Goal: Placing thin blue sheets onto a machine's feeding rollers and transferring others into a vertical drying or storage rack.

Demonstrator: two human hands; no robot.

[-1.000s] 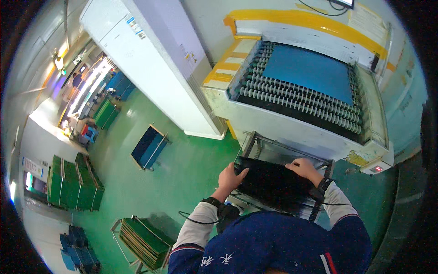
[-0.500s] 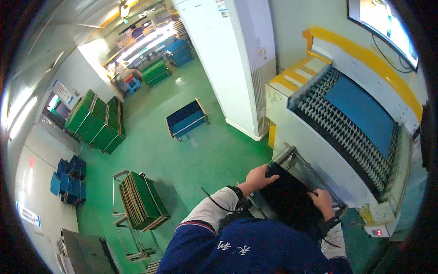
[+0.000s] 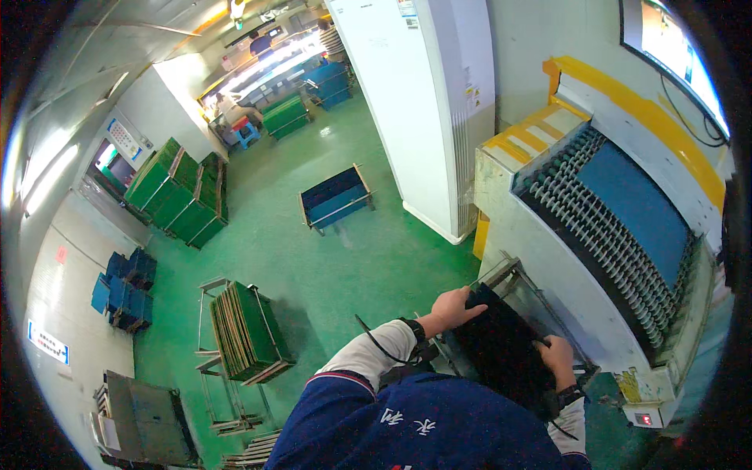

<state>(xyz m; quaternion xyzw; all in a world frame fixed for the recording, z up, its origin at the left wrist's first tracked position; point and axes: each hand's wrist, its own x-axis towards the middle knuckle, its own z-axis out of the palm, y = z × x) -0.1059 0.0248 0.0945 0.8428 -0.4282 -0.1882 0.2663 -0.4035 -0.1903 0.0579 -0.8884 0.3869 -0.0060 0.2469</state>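
In front of my body is a black, flat rectangular panel [image 3: 501, 341], tilted among the bars of a metal rack [image 3: 540, 294]. My left hand [image 3: 456, 309] is closed on the panel's upper left corner, with the thumb lying over the face. At the right edge my right hand [image 3: 558, 362] grips the same panel, its fingers partly hidden. Whether this is one panel or a stack, I cannot tell. Just beyond the rack, a roller conveyor machine [image 3: 595, 227] carries a blue sheet [image 3: 636, 205] on its rows of small wheels.
A tall white cabinet [image 3: 407, 117] stands past the machine. On the green floor are a blue bin [image 3: 338, 207], a rack of green-faced boards [image 3: 262, 329] and stacked green boards [image 3: 176, 192]. Blue bins [image 3: 125, 294] line the left wall. People are near a bright bench far back.
The whole view has swung slightly, so the surroundings sit farther right in the picture. Both hands keep their hold on the black panel, with little visible movement.
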